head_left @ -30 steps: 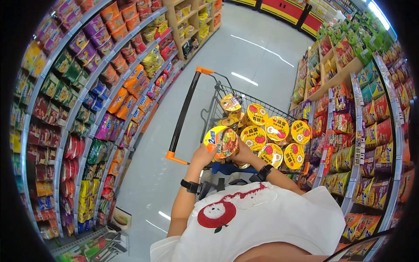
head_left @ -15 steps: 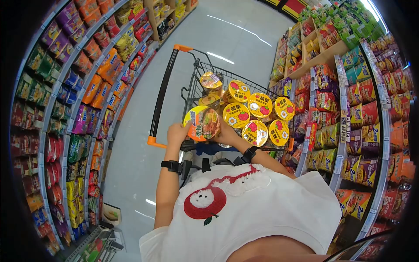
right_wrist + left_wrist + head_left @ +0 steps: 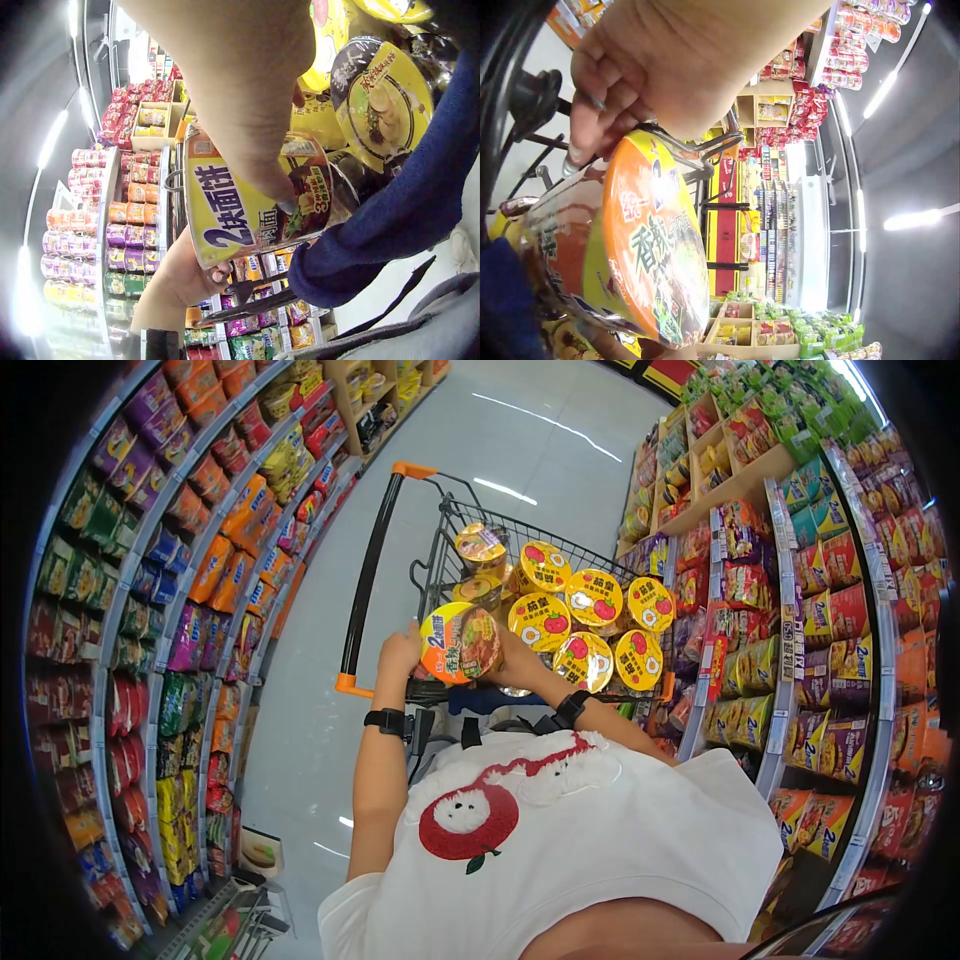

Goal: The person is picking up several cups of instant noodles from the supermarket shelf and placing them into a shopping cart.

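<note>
An orange-and-yellow instant noodle bowl is held in both hands over the near side of a shopping cart, its printed lid tilted up. My left hand grips the bowl's left side; in the left wrist view its curled fingers lie against the wall beside the lid. On the opposite side my right hand holds it, with a thumb or finger pressed to the printed wall in the right wrist view. Several yellow-lidded noodle tubs stand in the cart just beyond.
The wire cart has a black handle with orange ends on the left. A dark blue cloth hangs at its near side. Shelves of packaged noodles line the left, and more packets fill the right. Grey floor runs between.
The head view has swung, so cart and hands appear further left than a second ago. Both hands keep hold of the noodle bowl; its lid turned slightly away, then back toward the head camera.
</note>
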{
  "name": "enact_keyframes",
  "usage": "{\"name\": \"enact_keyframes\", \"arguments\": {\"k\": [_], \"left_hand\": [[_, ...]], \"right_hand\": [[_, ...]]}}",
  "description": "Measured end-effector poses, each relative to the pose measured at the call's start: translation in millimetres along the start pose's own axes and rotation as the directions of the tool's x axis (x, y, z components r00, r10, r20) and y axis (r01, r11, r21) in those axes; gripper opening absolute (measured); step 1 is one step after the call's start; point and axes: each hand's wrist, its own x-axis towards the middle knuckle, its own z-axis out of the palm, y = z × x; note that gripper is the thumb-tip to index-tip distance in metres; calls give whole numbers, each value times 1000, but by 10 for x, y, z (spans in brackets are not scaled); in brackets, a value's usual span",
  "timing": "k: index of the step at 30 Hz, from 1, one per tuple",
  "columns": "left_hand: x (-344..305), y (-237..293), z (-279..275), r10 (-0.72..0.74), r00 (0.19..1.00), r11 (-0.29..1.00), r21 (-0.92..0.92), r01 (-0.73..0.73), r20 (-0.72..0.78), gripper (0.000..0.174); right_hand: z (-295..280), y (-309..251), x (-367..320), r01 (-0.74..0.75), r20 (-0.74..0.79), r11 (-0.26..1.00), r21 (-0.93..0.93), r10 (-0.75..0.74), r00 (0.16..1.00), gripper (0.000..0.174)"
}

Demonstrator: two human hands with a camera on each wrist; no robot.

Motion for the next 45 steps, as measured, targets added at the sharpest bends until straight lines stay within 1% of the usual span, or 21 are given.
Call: {"name": "enact_keyframes", "arguments": {"k": [2, 5, 8, 14, 18, 21, 24, 27, 30, 32, 34, 36, 38, 39, 42, 43, 45], "left_hand": [[-21, 33, -15, -12, 1000, 999, -41, 13, 25, 66], [-4, 46, -6, 6, 999, 997, 73, -9, 46, 67], [-16, 49, -9, 20, 999, 997, 70, -23, 44, 67], [17, -8, 45, 26, 1000, 999, 27, -26, 0, 66], [-96, 79, 22, 20, 1000, 997, 75, -19, -20, 66], [-64, 36, 42, 23, 999, 995, 95, -19, -35, 66], [-66, 37, 45, 31, 999, 995, 100, -27, -36, 66], [-62, 34, 53, 33, 999, 993, 117, -28, -41, 66], [6, -32, 79, 15, 998, 987, 163, -6, -55, 65], [56, -92, 100, 21, 996, 981, 193, -5, -81, 63], [115, -165, 131, 54, 996, 970, 240, -34, -75, 62], [13, -96, 88, 88, 994, 957, 281, -67, -60, 62], [-142, -24, 57, 126, 991, 941, 321, -108, -34, 62], [-120, -69, 79, 253, 961, 871, 458, -176, -113, 63], [-194, -44, 60, 257, 964, 853, 485, -191, -72, 64], [-245, -15, 34, 254, 966, 852, 485, -196, -56, 63], [-143, -89, 18, 196, 978, 870, 446, -209, 76, 62]], "right_hand": [[1, 7, -2, 15, -25, 1000, -10, -16, 1000, 82], [-1, 27, -7, 21, -29, 999, -27, -22, 999, 82], [4, 90, -16, 18, 3, 999, -48, -18, 1000, 83], [29, 149, -47, -16, 17, 999, -31, 16, 1000, 82], [55, 183, -50, 14, -8, 1000, -5, -14, 1000, 81], [77, 203, -73, -33, -5, 999, -40, 33, 999, 78], [76, 201, -86, -39, -3, 997, -61, 39, 999, 77], [91, 219, -90, 22, -21, 998, -65, -24, 999, 86], [68, 168, -99, -18, -11, 998, -59, 18, 1000, 76], [67, 156, -106, -16, -10, 998, -67, 16, 1000, 77], [73, 147, -107, -12, -14, 998, -60, 11, 1000, 80], [87, 127, -112, -1, -30, 999, -41, 0, 1000, 84], [64, 49, -115, 12, -41, 1000, -13, -12, 999, 83], [57, -5, -123, 17, -57, 1000, 1, -17, 998, 83], [102, 24, -133, 65, -96, 997, -39, -69, 993, 82], [99, 8, -138, 59, -98, 998, -36, -62, 993, 82], [90, -65, -152, 46, -105, 998, -44, -50, 993, 82]]}}
